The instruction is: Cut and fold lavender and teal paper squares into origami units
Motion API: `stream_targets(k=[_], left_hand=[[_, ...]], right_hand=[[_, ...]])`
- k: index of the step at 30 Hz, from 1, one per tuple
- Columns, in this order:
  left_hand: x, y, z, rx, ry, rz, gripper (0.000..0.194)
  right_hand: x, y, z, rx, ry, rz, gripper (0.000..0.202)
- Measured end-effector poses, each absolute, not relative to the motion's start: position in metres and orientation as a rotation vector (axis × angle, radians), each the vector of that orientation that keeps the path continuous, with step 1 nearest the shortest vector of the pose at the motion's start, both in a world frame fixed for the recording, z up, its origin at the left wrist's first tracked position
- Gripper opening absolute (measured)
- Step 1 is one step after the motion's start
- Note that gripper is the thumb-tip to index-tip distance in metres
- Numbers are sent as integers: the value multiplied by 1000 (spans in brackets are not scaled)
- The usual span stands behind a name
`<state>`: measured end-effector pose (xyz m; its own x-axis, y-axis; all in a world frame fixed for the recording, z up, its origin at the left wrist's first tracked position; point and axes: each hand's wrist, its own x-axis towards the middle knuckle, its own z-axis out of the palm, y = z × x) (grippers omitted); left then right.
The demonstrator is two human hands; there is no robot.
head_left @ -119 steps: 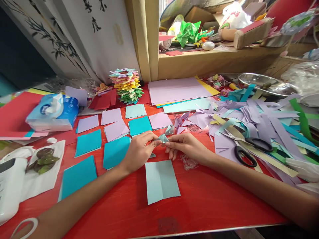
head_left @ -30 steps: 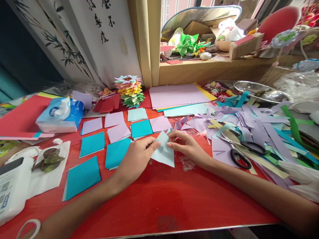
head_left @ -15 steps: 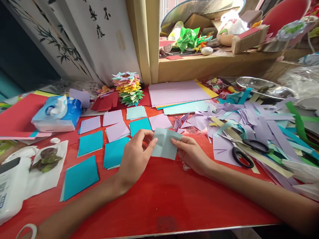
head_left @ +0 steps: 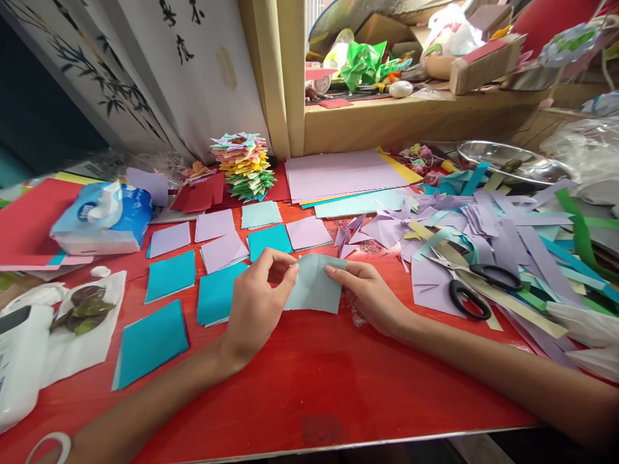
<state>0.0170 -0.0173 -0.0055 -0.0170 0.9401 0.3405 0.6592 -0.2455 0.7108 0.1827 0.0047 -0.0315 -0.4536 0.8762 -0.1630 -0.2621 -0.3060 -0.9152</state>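
Observation:
A pale blue square of paper with faint creases is held up over the red table. My left hand pinches its left edge between thumb and fingers. On the paper's upper right, my right hand grips with the thumb in front and the fingers behind. Just beyond my left hand lie teal paper squares and lilac squares. Small folded lilac pieces rest behind my right hand.
Black-handled scissors lie among paper strips on the right. A stacked folded-paper tower stands at the back, near large lilac sheets. On the left are a tissue pack and leaves on a napkin.
Both hands still hold the pale blue paper. My left hand's grip has shifted slightly left along its edge, and the paper looks less tilted. The whole view has moved a little.

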Motion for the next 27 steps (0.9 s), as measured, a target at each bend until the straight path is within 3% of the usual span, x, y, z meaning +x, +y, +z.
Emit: stream_targets(k=[6,10,14,27], left_hand=[[6,-10,-16,2800,1407,1151,7],[-3,-3,-22,3189,1029,1072,16],[-7,1,-26,3189,801,1124,24],[-3,2,-26,2964,774,1161,28]], right_hand=[[183,4,-31,-870,-1131,1844,25],[184,5,-33,-850,-1107,1878,25],[185,6,-34,-856,-1070,1902,24],[186,10,-33,-839,-996,1968,20]])
